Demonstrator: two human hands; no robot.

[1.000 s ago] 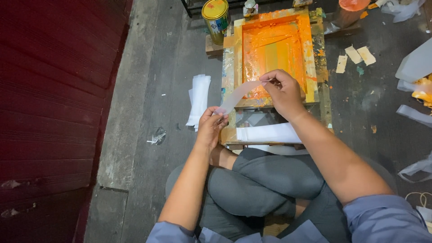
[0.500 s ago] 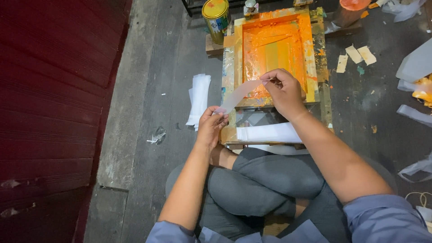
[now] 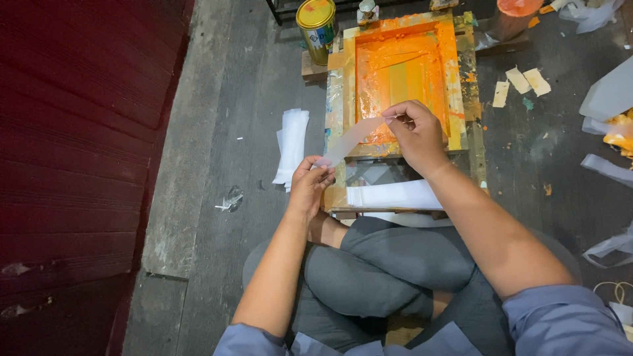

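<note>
Both hands pinch 1 thin, translucent plastic strip [image 3: 351, 140]: the left hand [image 3: 308, 186] clamps its lower end, the right hand [image 3: 417, 135] its upper end, holding it taut and slanted above a wooden printing frame [image 3: 467, 86] smeared with glossy orange ink. Just below lies a white folded piece [image 3: 394, 195]; a stack of white strips [image 3: 292, 145] rests on the concrete floor nearby. A yellow-lidded tin [image 3: 316, 20] is partly cut off above.

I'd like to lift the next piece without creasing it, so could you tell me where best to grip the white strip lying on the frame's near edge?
Grip the white strip at its left short end, coming in from the left. It lies flat and crosswise on the near rail of the wooden printing frame, and the right forearm covers its right end. The left hand is already closest.
</note>
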